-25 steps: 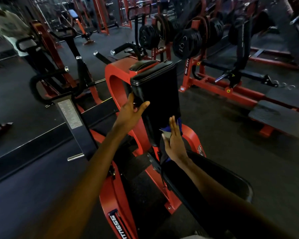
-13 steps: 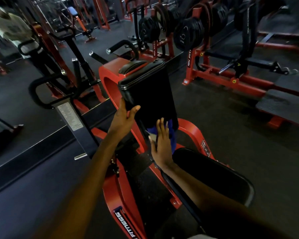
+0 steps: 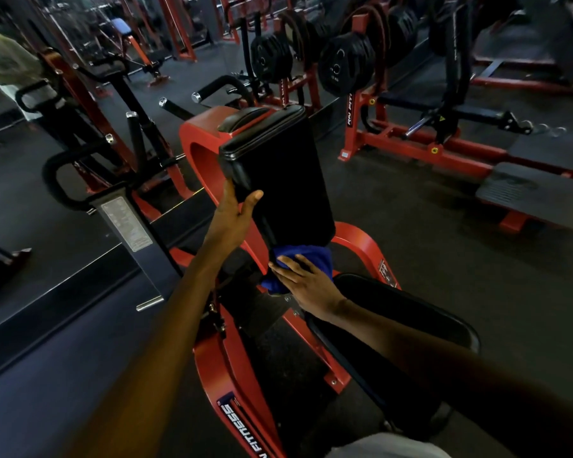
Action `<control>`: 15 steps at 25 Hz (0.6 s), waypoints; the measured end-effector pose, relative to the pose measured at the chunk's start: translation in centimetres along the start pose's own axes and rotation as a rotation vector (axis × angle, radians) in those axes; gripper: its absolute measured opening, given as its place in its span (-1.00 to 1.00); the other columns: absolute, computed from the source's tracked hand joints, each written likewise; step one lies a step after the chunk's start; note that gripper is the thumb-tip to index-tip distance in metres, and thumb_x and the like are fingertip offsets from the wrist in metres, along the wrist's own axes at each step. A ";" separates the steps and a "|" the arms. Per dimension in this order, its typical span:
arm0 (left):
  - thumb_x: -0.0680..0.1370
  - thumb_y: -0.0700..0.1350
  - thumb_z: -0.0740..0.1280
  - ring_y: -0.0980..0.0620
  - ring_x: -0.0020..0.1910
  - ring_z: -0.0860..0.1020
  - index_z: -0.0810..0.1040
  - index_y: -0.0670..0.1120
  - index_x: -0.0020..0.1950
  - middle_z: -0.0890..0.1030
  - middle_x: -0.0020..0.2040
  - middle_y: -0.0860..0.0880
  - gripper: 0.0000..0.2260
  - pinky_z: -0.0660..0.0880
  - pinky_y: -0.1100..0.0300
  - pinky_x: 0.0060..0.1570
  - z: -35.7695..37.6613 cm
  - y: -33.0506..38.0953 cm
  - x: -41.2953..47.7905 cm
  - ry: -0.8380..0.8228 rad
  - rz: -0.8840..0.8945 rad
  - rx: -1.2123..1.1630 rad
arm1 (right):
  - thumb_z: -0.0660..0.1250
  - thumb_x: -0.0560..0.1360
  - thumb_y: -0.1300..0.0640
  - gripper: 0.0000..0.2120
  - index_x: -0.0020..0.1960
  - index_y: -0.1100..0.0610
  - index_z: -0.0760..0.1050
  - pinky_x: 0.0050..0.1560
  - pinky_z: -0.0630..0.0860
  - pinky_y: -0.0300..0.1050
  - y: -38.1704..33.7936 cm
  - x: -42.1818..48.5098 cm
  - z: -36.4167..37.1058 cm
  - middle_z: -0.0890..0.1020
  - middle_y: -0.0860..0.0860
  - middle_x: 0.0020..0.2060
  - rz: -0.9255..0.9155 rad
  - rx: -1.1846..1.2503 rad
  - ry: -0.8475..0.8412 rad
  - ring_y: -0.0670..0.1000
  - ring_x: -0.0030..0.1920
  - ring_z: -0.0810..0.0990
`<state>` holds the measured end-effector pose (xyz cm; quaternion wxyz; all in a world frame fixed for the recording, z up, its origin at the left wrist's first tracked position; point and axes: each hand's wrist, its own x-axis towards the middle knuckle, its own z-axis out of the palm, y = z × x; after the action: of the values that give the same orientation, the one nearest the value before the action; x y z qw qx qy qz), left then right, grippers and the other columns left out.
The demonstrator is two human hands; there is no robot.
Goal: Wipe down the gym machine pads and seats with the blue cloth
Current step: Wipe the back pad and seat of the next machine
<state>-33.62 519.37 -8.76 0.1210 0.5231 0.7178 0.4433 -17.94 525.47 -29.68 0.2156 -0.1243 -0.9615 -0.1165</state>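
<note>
An upright black chest pad (image 3: pixel 278 173) stands on a red machine frame (image 3: pixel 205 150) in the middle of the view. My left hand (image 3: pixel 235 213) holds the pad's left edge, thumb on the front face and fingers round the side. My right hand (image 3: pixel 306 280) lies flat with straight fingers on the blue cloth (image 3: pixel 306 256), pressing it against the pad's bottom end. Below and right of the cloth is the black seat (image 3: pixel 404 312), partly covered by my right forearm.
Black handles (image 3: pixel 222 85) stick out behind the pad. A weight-plate rack (image 3: pixel 344 67) and a red bench machine (image 3: pixel 444 140) stand at the right rear. A grey post with a label plate (image 3: pixel 126 223) is on the left. A person (image 3: pixel 4 64) stands far left.
My right hand has slid the blue cloth down to the pad's bottom end and turned sideways, showing more cloth. My left hand stays on the pad's left edge.
</note>
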 end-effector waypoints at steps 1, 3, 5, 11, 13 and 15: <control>0.69 -0.07 0.27 0.38 0.20 0.39 0.20 -0.13 0.58 0.43 0.36 0.06 -0.50 0.28 0.68 0.00 0.1 0.0 0.0 0.000 0.010 -0.007 | 0.31 0.39 0.16 -0.39 0.45 0.17 0.47 0.56 -0.01 0.02 0.4 0.0 -0.2 0.46 -0.01 0.48 -0.043 -0.037 -0.021 0.03 0.51 0.34; 0.68 -0.05 0.28 0.34 0.19 0.45 0.21 -0.11 0.58 0.46 0.38 0.06 -0.50 0.33 0.63 0.03 -0.1 -0.2 0.0 -0.014 0.021 -0.014 | 0.20 0.43 0.19 -0.43 0.43 0.20 0.49 0.59 -0.13 -0.02 0.8 0.9 -1.2 0.49 0.03 0.45 -0.060 -0.031 -0.003 0.02 0.48 0.42; 0.67 0.04 0.29 0.18 0.24 0.53 0.25 -0.07 0.56 0.51 0.37 0.06 -0.49 0.42 0.44 0.12 -0.6 -0.7 0.4 -0.040 0.007 -0.004 | 0.10 0.44 0.22 -0.43 0.42 0.24 0.50 0.60 -0.13 -0.05 0.9 2.9 -3.0 0.49 0.08 0.44 -0.018 0.014 0.042 0.05 0.47 0.43; 0.66 0.02 0.31 0.30 0.24 0.46 0.27 -0.08 0.54 0.49 0.34 0.10 -0.51 0.38 0.54 0.15 -1.1 -0.8 0.7 -0.058 0.019 -0.005 | 0.33 0.44 0.21 -0.39 0.49 0.19 0.42 0.60 -0.24 -0.01 0.9 3.1 -3.1 0.42 0.06 0.50 -0.049 -0.048 -0.013 0.05 0.53 0.25; 0.66 0.05 0.30 0.31 0.21 0.48 0.27 -0.06 0.55 0.51 0.36 0.09 -0.50 0.39 0.49 0.19 -0.5 -0.6 0.2 -0.024 0.010 -0.025 | 0.35 0.40 0.21 -0.32 0.52 0.15 0.39 0.61 -0.24 -0.03 1.6 1.4 -2.6 0.41 0.02 0.51 -0.043 0.015 -0.023 0.04 0.53 0.20; 0.64 0.16 0.28 0.20 0.29 0.51 0.27 -0.04 0.55 0.52 0.40 0.03 -0.46 0.45 0.17 0.35 0.7 -0.9 -0.4 0.052 -0.004 -0.079 | 0.37 0.41 0.21 -0.27 0.56 0.11 0.30 0.60 0.00 0.02 2.1 0.2 -2.2 0.35 -0.04 0.54 0.015 0.188 0.028 0.02 0.58 0.12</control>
<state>-33.59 519.36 -9.95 0.1238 0.5045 0.7037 0.4847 -16.67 526.91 -27.30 0.2404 -0.1090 -0.9642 -0.0258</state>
